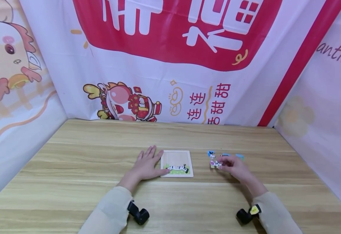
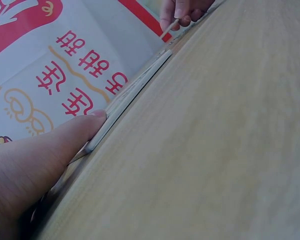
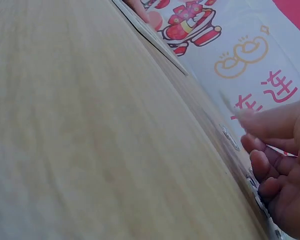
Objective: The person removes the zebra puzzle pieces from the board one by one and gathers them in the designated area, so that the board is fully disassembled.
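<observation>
A square wooden puzzle tray point(image 1: 176, 157) lies on the table, with zebra-picture pieces point(image 1: 177, 169) along its near side. My left hand point(image 1: 147, 165) rests at the tray's left edge, fingers straight and spread, thumb on its lower left rim. To the right of the tray, my right hand point(image 1: 235, 166) pinches a puzzle piece point(image 1: 216, 164) between thumb and fingertips. That piece is held raised and tilted above the table, as the left wrist view shows. Another piece with a zebra's head point(image 1: 211, 154) lies just behind it.
More blue-edged puzzle pieces point(image 1: 239, 156) lie beyond my right hand, partly hidden by it. The wooden table point(image 1: 170, 204) ends at a printed cloth backdrop point(image 1: 147, 65), with cloth walls at both sides. A small black camera point(image 1: 139, 214) sits on each wrist.
</observation>
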`<state>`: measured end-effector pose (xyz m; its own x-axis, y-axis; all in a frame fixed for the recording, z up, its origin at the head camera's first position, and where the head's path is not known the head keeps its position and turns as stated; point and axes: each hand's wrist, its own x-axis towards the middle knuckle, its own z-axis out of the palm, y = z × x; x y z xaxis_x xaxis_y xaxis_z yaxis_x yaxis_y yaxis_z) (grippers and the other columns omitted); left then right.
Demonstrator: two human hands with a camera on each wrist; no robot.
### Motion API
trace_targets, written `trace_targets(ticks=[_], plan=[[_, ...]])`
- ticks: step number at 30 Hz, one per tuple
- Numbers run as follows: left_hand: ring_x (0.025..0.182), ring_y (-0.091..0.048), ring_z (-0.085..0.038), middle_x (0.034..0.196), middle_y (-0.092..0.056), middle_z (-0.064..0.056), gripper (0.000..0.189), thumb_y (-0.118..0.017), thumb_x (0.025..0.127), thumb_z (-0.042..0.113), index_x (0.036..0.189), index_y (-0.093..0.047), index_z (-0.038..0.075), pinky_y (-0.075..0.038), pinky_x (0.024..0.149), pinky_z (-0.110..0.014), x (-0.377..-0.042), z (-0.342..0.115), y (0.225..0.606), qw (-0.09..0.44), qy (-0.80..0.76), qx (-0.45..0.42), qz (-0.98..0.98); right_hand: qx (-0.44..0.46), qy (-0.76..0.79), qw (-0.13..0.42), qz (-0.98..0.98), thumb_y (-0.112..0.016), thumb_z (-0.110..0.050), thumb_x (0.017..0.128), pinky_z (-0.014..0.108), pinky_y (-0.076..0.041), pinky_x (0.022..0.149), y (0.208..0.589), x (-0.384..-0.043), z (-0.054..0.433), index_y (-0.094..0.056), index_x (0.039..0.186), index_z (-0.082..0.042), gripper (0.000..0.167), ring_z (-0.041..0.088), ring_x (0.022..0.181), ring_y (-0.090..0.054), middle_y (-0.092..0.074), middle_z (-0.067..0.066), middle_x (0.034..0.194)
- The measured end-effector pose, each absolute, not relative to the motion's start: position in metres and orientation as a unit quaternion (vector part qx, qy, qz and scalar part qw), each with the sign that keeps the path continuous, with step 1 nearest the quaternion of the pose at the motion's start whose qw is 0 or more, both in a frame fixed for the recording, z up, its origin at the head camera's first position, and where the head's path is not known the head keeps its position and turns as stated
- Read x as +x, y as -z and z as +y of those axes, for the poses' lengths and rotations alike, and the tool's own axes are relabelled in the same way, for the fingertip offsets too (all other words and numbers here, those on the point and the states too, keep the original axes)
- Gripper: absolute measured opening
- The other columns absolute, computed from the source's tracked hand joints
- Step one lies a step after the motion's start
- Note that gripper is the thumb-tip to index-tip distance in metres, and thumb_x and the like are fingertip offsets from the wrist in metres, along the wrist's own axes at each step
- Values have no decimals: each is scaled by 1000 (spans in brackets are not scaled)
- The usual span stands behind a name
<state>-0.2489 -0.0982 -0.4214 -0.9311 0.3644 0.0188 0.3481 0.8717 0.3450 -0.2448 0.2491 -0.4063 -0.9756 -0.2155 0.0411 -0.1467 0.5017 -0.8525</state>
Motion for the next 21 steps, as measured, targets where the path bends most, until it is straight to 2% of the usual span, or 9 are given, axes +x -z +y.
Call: trace_targets(ticks=[14, 21], plan=[[128, 0, -25, 142, -7, -11, 90, -37, 68, 75, 137, -25, 20, 3, 99, -47, -249, -98, 422, 19, -169, 184, 968, -140, 397, -9, 907, -68, -7, 72, 28, -41, 62, 415, -246, 245, -62, 96, -2, 26, 16, 71, -48, -57, 4, 83], [128, 0, -25, 142, -7, -11, 90, -37, 68, 75, 137, -24, 20, 3, 99, -47, -249, -98, 423, 18, -171, 184, 968, -127, 395, 1, 910, -66, -5, 72, 29, -40, 63, 415, -245, 244, -60, 98, -3, 27, 17, 72, -47, -55, 4, 82]])
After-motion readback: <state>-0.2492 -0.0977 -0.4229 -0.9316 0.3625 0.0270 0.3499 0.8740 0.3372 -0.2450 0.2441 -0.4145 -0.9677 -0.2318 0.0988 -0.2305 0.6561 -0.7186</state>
